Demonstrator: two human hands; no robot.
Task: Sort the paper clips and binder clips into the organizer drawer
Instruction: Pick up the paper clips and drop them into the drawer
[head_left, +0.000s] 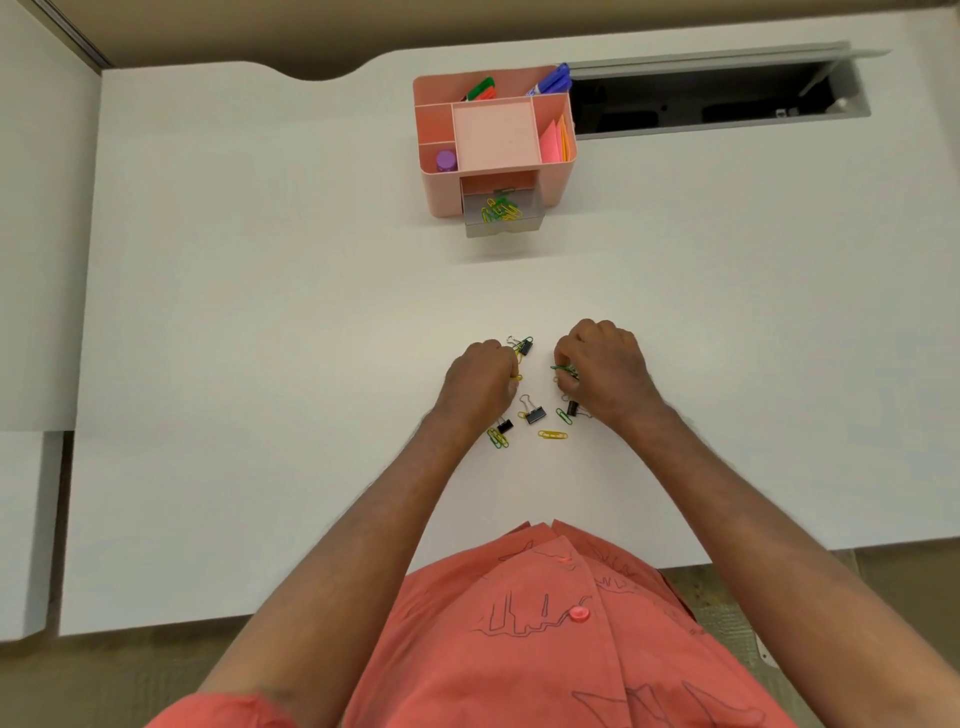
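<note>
A smooth, matte white worktop carries a small scatter of clips close to the person. The left hand is curled into a loose fist, knuckles up, with a bit of yellow wire showing at its fingertips; it seems to pinch a yellow paper clip, though the grip itself is hidden. The right hand is likewise bent over, its fingertips closed on a thin green paper clip.

Between and below the hands lie black binder clips with looped silver wire handles: one just beyond the left hand, one in the middle, one by the left wrist, and one partly under the right hand. Coated wire paper clips lie among them: a green and yellow pair touching the clip at the left wrist, a yellow one lying flat nearest the person, and a green one beside the right hand.

Well apart, toward the far edge, stands a boxy pink plastic organizer with rounded corners and open compartments. Its clear drawer is pulled out and holds a tangle of yellow and green paper clips. The compartments hold markers, a purple cap and pink sticky notes.
</note>
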